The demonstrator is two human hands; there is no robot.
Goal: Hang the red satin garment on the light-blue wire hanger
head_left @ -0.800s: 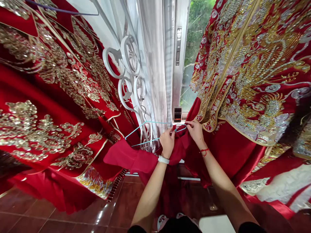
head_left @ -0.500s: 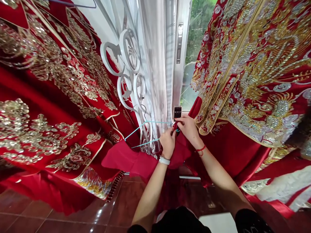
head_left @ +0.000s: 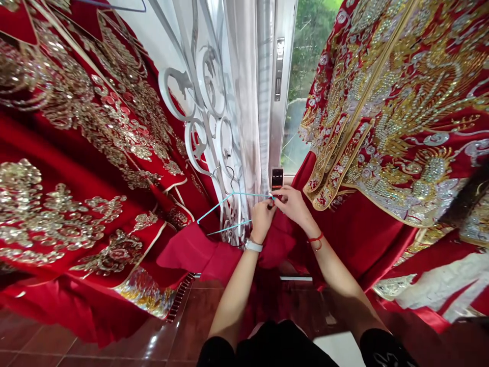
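Observation:
A light-blue wire clothes hanger [head_left: 216, 207] with a dark hook is held out in front of me, slanting to the right. From its left end hangs a plain deep-red garment [head_left: 187, 250], which passes below and behind my hands. My left hand [head_left: 262, 220], with a white band on its wrist, is closed round the hanger's right end; its fingertips are partly hidden. My right hand [head_left: 292, 204], wearing a red string bracelet, pinches at the hanger's right corner, touching my left fingers. Any strap or cloth edge between the fingertips is too small to make out.
Red gowns with silver beading [head_left: 114, 148] hang at left, and a gold-embroidered red jacket [head_left: 385, 117] at right. Behind the hands stand a white scrolled metal rack [head_left: 191, 135], a pale curtain [head_left: 246, 102], a door frame and a small timer display [head_left: 277, 178]. Dark-red tiles [head_left: 183, 326] lie below.
Both hands stay at the hanger's right end. The right fingers have shifted slightly down and left, closer to the left fingers, and the red bit between the fingertips is now hidden.

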